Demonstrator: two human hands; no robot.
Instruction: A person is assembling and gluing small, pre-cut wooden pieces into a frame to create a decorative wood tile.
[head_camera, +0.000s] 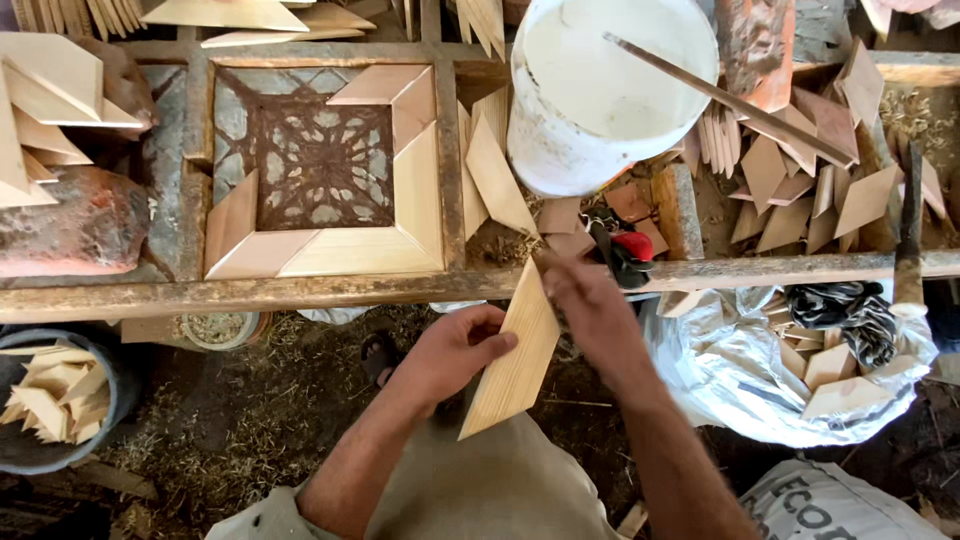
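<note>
Left hand (455, 352): closed on the long edge of a pale, diamond-shaped wooden tile (513, 360), held tilted below the bench.
Right hand (590, 305): pinching the tile's upper tip.
Square wooden frame (448, 150): on bench, partly lined with tiles.
White plastic bucket (560, 140): right of frame, stick inside.

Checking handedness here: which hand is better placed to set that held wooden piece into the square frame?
Probably the left hand: it grips the wooden piece mid-length, nearer the square frame. The right hand only pinches its top end.
</note>
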